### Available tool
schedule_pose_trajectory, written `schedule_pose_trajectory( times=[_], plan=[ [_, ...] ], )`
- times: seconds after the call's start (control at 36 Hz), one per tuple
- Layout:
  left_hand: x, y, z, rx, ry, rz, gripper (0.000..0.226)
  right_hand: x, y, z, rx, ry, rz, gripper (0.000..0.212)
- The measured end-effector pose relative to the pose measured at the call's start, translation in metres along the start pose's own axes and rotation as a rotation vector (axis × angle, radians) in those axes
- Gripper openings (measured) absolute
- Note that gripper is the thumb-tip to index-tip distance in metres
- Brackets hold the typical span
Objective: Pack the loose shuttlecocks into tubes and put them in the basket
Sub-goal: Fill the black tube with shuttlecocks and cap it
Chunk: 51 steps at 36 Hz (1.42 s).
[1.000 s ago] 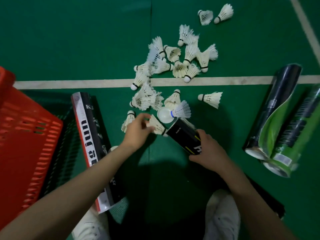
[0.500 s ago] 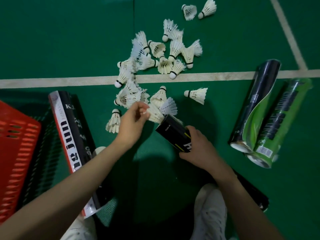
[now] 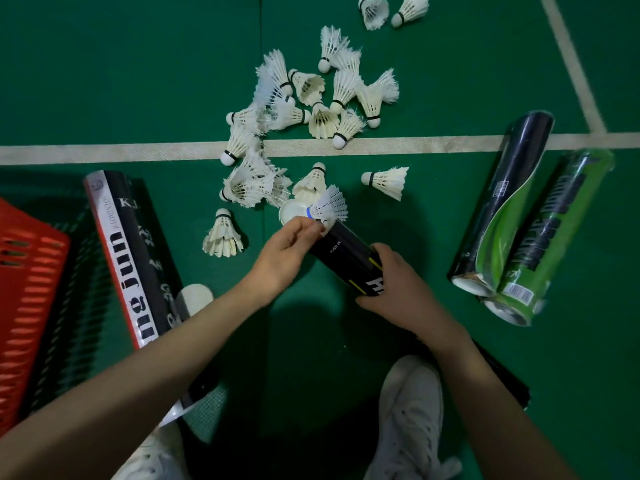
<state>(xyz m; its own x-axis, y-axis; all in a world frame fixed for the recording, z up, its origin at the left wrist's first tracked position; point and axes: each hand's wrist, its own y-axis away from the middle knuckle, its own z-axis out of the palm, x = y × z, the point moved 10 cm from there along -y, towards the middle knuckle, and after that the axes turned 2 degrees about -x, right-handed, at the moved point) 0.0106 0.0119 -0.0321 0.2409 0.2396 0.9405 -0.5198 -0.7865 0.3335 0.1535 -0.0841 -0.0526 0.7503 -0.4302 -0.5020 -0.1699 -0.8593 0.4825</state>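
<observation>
Green court floor [image 3: 104, 81] carries a scatter of loose feather shuttlecocks [image 3: 322, 109] lying across and beyond a white line [image 3: 433, 144]. Nearer the person, the right hand [image 3: 391, 289] grips a black tube [image 3: 343, 252], fingers wrapped over it, with its open end pointing toward the pile. The left hand [image 3: 285, 252] is at that open end, its fingertips [image 3: 311, 229] bunched close together at the rim; whether they pinch a shuttlecock cannot be told. Just beyond the rim lie a white lid [image 3: 289, 211] and a plastic shuttlecock [image 3: 330, 204] with a blue band. A red basket [image 3: 31, 271] sits at the left edge, with a black and white tube [image 3: 131, 251] lying just beside it. Well to the right lie a black and green tube [image 3: 509, 202] and a green tube [image 3: 554, 237], side by side and touching. White shoes [image 3: 412, 417] show at the bottom.
</observation>
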Motion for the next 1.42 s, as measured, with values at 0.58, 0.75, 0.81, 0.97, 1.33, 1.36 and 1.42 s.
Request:
schedule_pose_trajectory(
  times=[0.58, 0.75, 0.81, 0.97, 1.33, 1.36, 1.42],
  plan=[
    [0.002, -0.033, -0.001, 0.073, -0.739, 0.191, 0.047, 0.030, 0.013, 0.002, -0.022, 0.032, 0.088, 0.079],
    [-0.019, -0.061, 0.025, -0.221, -1.151, 0.187, 0.075, 0.032, 0.011, 0.015, -0.063, 0.062, 0.115, 0.083],
    [-0.014, -0.063, 0.022, -0.165, -1.110, 0.217, 0.059, 0.032, 0.010, 0.020, -0.081, 0.077, 0.113, 0.084],
    [-0.001, -0.046, 0.016, -0.042, -1.092, 0.362, 0.030, 0.033, 0.007, 0.029, -0.080, 0.118, 0.101, 0.087],
    [-0.010, -0.017, -0.032, 0.167, 0.276, -0.072, 0.059, 0.020, 0.012, 0.007, 0.033, 0.010, 0.030, 0.087],
    [-0.013, -0.011, -0.025, 0.127, 0.358, -0.124, 0.051, 0.015, 0.012, 0.004, 0.044, 0.000, 0.016, 0.087],
    [-0.015, -0.009, -0.009, 0.062, 0.274, -0.193, 0.035, 0.004, 0.011, -0.001, 0.069, -0.018, -0.024, 0.085]
  ],
)
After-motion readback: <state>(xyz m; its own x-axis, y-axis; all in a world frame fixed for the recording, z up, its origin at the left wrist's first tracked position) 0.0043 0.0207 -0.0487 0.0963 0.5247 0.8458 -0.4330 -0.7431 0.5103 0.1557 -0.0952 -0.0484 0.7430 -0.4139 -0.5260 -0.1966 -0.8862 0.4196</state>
